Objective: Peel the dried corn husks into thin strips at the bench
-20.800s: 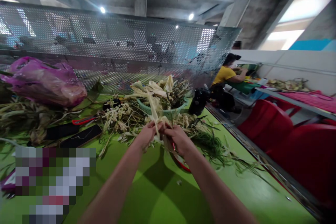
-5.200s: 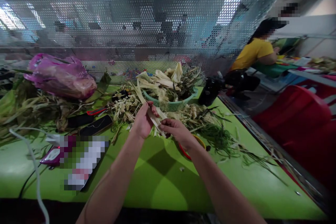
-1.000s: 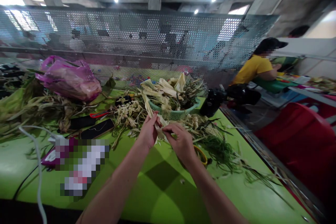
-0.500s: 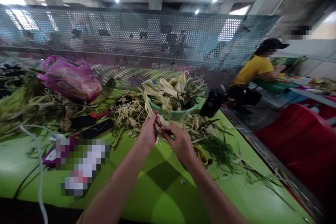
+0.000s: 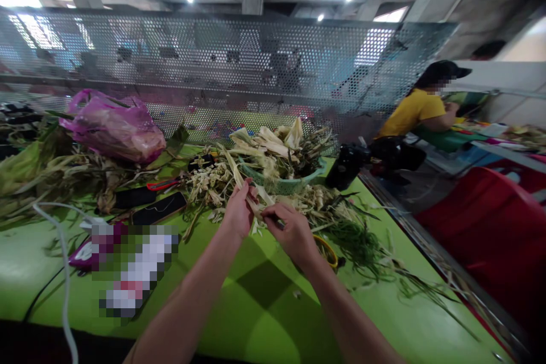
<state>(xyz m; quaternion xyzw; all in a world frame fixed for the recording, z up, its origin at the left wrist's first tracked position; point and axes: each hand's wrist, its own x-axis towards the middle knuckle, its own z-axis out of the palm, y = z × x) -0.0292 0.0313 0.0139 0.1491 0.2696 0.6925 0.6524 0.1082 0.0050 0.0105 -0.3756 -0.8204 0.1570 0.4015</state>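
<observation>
Over the green table (image 5: 264, 307), my left hand (image 5: 238, 211) is closed round a pale dry leaf strip (image 5: 236, 170) that rises up and to the left from its fingers. My right hand (image 5: 292, 232) pinches the same strip's lower end, fingertips almost touching the left hand. Right behind the hands lies a heap of cut pale leaf pieces (image 5: 209, 182) and a green basket (image 5: 285, 183) piled with husks. Under my right wrist a yellow and red ring-shaped thing (image 5: 327, 249) shows partly.
A pink plastic bag (image 5: 111, 129) sits on dry leaves at back left. Two dark phones (image 5: 157, 208) and a white cable (image 5: 63, 273) lie at left. Green stems (image 5: 362, 242) spread at right, beside a black object (image 5: 346, 166). A perforated metal screen (image 5: 222, 68) backs the table. A person in yellow (image 5: 418, 111) sits far right.
Over the last second my hands stay together on the strip; the left hand has shifted slightly down and the strip leans a little more to the left.
</observation>
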